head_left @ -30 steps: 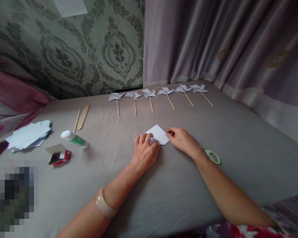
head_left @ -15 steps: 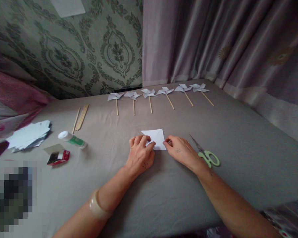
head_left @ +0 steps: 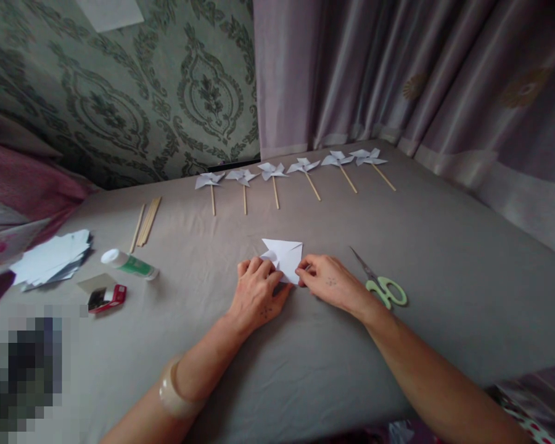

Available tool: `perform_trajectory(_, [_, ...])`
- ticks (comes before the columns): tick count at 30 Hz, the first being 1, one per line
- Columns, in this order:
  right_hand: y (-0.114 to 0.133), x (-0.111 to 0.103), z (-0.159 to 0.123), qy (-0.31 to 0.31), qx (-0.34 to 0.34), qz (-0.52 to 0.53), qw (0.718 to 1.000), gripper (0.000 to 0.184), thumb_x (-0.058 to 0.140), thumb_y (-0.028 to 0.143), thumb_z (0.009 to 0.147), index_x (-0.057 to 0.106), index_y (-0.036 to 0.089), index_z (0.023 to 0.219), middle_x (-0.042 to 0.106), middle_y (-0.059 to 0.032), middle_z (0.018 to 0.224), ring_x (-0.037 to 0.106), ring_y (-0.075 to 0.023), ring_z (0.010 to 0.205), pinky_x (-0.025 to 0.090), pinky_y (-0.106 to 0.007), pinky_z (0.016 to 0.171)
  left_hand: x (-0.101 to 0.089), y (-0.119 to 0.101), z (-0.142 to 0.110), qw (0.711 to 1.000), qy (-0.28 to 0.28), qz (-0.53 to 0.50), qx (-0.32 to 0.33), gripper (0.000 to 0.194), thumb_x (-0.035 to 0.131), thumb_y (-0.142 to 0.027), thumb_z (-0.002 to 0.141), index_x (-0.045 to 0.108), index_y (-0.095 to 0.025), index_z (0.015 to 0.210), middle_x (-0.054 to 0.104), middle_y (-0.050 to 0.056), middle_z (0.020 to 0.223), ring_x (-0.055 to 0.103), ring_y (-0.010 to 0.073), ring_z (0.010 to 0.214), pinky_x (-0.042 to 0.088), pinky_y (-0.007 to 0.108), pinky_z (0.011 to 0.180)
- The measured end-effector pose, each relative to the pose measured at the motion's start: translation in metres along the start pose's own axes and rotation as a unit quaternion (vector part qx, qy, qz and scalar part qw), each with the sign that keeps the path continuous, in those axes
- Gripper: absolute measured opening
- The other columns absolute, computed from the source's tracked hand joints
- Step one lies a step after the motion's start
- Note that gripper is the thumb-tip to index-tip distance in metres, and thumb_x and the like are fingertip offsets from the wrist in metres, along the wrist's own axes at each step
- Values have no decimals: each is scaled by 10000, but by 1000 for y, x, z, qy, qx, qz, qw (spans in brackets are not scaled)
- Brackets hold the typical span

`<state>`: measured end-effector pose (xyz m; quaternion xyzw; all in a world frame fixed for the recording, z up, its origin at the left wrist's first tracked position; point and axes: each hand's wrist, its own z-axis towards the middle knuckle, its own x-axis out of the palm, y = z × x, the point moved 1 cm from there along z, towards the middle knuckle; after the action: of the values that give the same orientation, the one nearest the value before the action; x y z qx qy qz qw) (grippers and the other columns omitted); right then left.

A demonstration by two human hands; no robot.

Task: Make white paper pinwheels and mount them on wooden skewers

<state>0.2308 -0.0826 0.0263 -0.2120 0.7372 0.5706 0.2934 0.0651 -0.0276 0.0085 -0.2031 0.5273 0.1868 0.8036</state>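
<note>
A white square of paper [head_left: 288,254], with slits cut in from its corners, lies on the grey cloth in front of me. My left hand [head_left: 258,285] is closed on its left side, fingers curled over a bent-up flap. At the lower right corner, my right hand [head_left: 326,277] pinches the paper's edge between thumb and fingers. Just right of that hand lie scissors [head_left: 383,290] with light green handles, blades pointing away. A bracelet [head_left: 173,391] circles my left wrist.
Several paper pinwheels [head_left: 272,171] on sticks lie in a row at the back. To the left are loose wooden sticks [head_left: 148,222], a glue stick [head_left: 134,265], a small red box [head_left: 113,298] and a stack of white paper [head_left: 50,262]. Curtains [head_left: 351,74] hang behind.
The paper has turned slightly under my hands, and its left flap now stands bent up more by my left fingers. My right hand has shifted a little left. The view has moved slightly.
</note>
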Motion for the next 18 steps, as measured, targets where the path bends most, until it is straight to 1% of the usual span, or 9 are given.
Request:
perform_trajectory(4, [-1, 3, 0, 18, -6, 43, 999, 153, 532, 234, 849, 669, 167, 837, 740, -45, 734, 601, -108, 493, 410, -212, 511, -2, 1, 0, 1000, 0, 4, -11, 127, 591, -273, 827, 695, -204, 848, 654, 56, 891, 519, 233, 889, 343, 403, 818])
perform_trajectory(6, [-1, 5, -1, 33, -6, 64, 997, 139, 535, 222, 842, 661, 164, 831, 737, -40, 715, 599, -104, 481, 406, -205, 494, -2, 1, 0, 1000, -1, 12, -18, 130, 581, -220, 798, 698, -203, 852, 656, 58, 902, 521, 236, 890, 345, 405, 817])
perform_trajectory(10, [-1, 7, -1, 45, -22, 84, 995, 126, 534, 192, 828, 657, 164, 815, 729, -32, 713, 611, -108, 514, 409, -205, 504, -3, 2, 0, 999, -2, 15, -28, 157, 582, -203, 766, 712, -209, 853, 652, 62, 906, 517, 244, 887, 349, 408, 805])
perform_trajectory(13, [-1, 4, 0, 29, -50, 57, 997, 117, 550, 175, 816, 665, 167, 793, 725, -34, 754, 636, -128, 619, 442, -227, 589, -4, 2, 0, 999, 3, 12, -31, 181, 589, -200, 750, 721, -218, 873, 645, 65, 922, 509, 249, 894, 348, 412, 807])
perform_trajectory(15, [-2, 0, 0, 5, -67, 13, 998, 100, 574, 165, 810, 673, 171, 825, 717, -35, 802, 644, -145, 703, 456, -250, 660, -4, 2, 0, 999, 7, 7, -32, 196, 592, -191, 738, 724, -220, 880, 638, 69, 938, 504, 251, 905, 347, 414, 810])
perform_trajectory(18, [-5, -3, 0, -16, -118, -55, 991, 146, 601, 125, 802, 671, 184, 916, 691, -45, 959, 640, -157, 825, 461, -276, 758, -4, 2, -1, 1000, 7, 0, -30, 205, 591, -182, 728, 724, -217, 880, 631, 73, 955, 498, 255, 920, 347, 416, 811])
